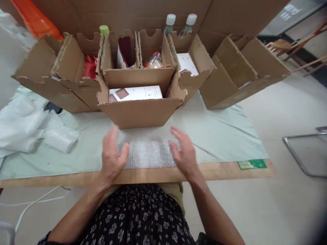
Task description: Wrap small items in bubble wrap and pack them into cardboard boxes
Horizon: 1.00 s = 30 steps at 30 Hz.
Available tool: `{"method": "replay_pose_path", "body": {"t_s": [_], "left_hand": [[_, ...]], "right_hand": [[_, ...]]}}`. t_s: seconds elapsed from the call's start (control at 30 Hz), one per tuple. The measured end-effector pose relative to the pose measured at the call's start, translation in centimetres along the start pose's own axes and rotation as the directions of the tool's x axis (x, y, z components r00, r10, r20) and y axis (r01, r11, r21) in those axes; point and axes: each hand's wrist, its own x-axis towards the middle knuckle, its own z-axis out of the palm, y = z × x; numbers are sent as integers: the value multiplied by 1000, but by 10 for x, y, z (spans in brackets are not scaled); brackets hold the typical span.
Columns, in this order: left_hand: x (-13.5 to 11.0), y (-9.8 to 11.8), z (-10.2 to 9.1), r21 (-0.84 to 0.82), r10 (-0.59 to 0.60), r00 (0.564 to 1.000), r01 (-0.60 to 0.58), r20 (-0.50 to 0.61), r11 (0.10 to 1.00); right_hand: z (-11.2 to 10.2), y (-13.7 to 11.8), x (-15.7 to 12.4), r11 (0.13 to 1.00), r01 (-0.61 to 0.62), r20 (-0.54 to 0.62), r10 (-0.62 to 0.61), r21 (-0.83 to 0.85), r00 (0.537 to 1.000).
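Note:
A bundle wrapped in clear bubble wrap [150, 153] lies on the pale green cloth [219, 132] near the table's front edge. My left hand [111, 154] rests against its left end, fingers spread and upright, thumb touching the wrap. At the right end, my right hand [183, 152] has its fingers stretched forward along the wrap. Neither hand grips it. Just behind the bundle stands an open cardboard box [139, 110] holding a white carton [135, 93].
Several open cardboard boxes [242, 73] stand in a row at the back, holding red packets, snacks and white cartons. Bottles [169, 23] stand behind them. Plastic bags and a bubble wrap roll [61, 137] lie left. A green label [252, 164] sits on the wooden table edge.

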Motion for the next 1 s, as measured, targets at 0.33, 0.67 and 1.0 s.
{"method": "replay_pose_path", "body": {"t_s": [0.33, 0.67, 1.0], "left_hand": [[-48, -35, 7, 253, 116, 878, -257, 465, 933], [-45, -32, 8, 307, 119, 891, -273, 439, 912], [-45, -55, -12, 228, 18, 975, -70, 220, 971]], "right_hand": [[-13, 50, -67, 920, -13, 136, 72, -391, 988], [17, -6, -57, 940, 207, 255, -137, -270, 957], [-61, 84, -88, 788, -337, -252, 237, -515, 938]]}}
